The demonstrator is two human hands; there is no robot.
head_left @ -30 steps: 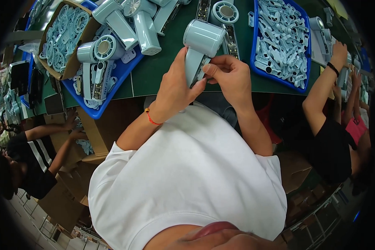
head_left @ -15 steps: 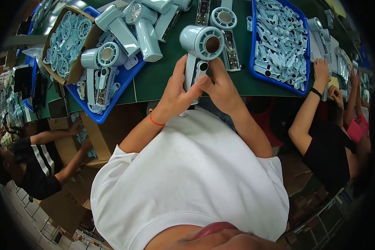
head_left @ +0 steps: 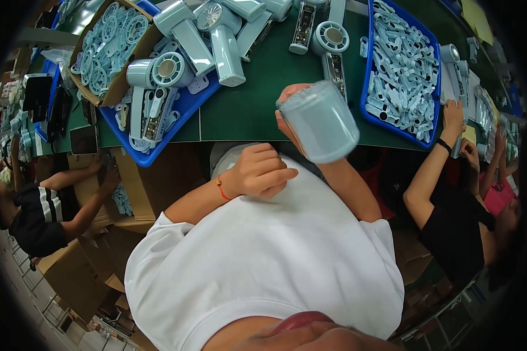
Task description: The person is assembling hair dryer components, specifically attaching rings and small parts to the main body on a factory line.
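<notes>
My right hand [head_left: 289, 108] grips a pale blue handheld fan [head_left: 321, 123] above the table's front edge. The fan's smooth rounded end faces up, and the rest of it is out of sight behind. Apart from it, my left hand [head_left: 262, 171] hovers before my white shirt with its fingers curled in and nothing visible in them. Beyond the fan, another fan with its handle open [head_left: 332, 41] lies on the green table, its circuit board showing.
At left, a blue tray [head_left: 184, 124] holds fans and a cardboard box [head_left: 106, 96] of pale blue rings. A blue bin [head_left: 369, 76] of small pale blue parts stands at right. Co-workers sit on both sides; one person's arm [head_left: 430, 158] reaches onto the table at right.
My left hand has let go of the fan and drawn back toward my chest. The right hand has raised the fan and turned it, so its grille no longer shows.
</notes>
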